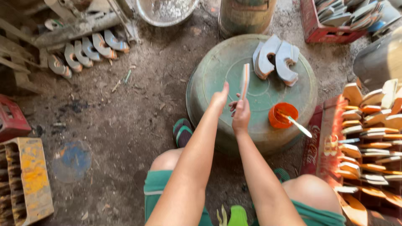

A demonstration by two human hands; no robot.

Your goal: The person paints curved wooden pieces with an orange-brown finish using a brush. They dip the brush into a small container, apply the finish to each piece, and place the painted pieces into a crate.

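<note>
My right hand (pixel 240 115) holds a flat wooden piece (pixel 245 79) upright on its edge, white on one face and orange along the side, over an upturned green basin (pixel 217 75). My left hand (pixel 220 99) is just left of the piece, thumb raised, fingers apart, holding nothing that I can see. On the basin lie two white curved wooden pieces (pixel 276 60) at the far side. A small orange pot of paint (pixel 282 115) with a brush (pixel 298 124) in it stands on the basin's right.
A red crate (pixel 324 138) at the right holds several stacked orange-edged pieces. More curved pieces (pixel 86 50) lie on the dirt floor at the upper left. A yellow crate (pixel 25 180) and a red one (pixel 10 119) sit at the left.
</note>
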